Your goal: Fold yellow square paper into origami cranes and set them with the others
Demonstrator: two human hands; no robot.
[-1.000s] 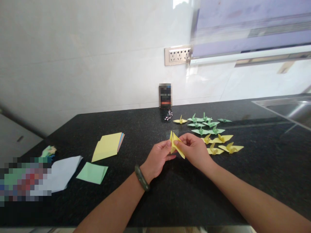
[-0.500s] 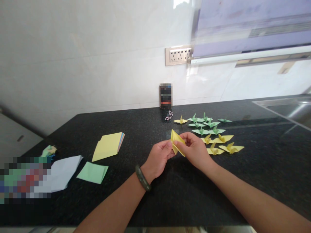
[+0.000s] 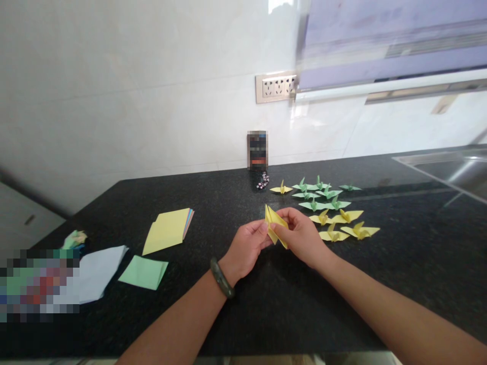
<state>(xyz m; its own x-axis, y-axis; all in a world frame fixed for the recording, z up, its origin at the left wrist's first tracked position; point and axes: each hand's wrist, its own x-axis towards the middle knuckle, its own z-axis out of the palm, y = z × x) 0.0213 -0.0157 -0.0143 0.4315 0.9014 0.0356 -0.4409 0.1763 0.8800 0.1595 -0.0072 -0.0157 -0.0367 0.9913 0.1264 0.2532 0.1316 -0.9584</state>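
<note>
A partly folded piece of yellow origami paper [image 3: 277, 222] is held up between both hands above the dark counter. My left hand [image 3: 249, 246] pinches its left side with thumb and fingers. On its right side, the thumb and fingers of my right hand [image 3: 302, 235] are closed around it. Just right of my right hand stand several yellow paper cranes [image 3: 361, 230], and behind those are several green paper cranes [image 3: 329, 192]. One more yellow crane [image 3: 282, 188] sits farther back, beyond the folded paper.
Left of my hands lie a stack of coloured paper [image 3: 167, 230], a green sheet [image 3: 143, 272] and white paper [image 3: 101, 274]. A phone-like object [image 3: 257, 150] leans on the wall, a beaded strap [image 3: 262, 181] before it. A sink [image 3: 452, 170] is at the right.
The yellow paper has turned slightly in my fingers, so its upper points now show a narrow gap between them. Both hands keep hold of it. The whole view has shifted a little.
</note>
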